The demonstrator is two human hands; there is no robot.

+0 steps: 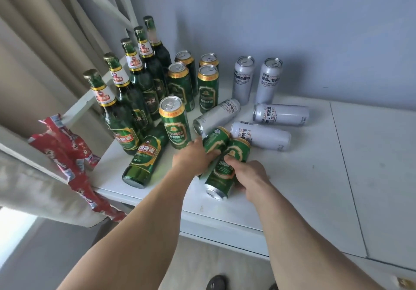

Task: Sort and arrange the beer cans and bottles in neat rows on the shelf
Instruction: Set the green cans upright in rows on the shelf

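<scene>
Hands on two toppled green aluminium beer cans: left hand (194, 154) grips far can (215, 139), right hand (249, 177) wraps near can (226, 170), fingers probably curled underneath, on white shelf (315, 177).

Home room: beige curtain (33, 48), white shelf (315, 165), painted wall (292, 19).

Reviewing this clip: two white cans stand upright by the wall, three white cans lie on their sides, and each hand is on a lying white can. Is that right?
Not quite. In the head view the left hand and right hand each hold a lying green can, not a white one. The rest holds: two upright white cans by the wall, three lying white cans.
</scene>
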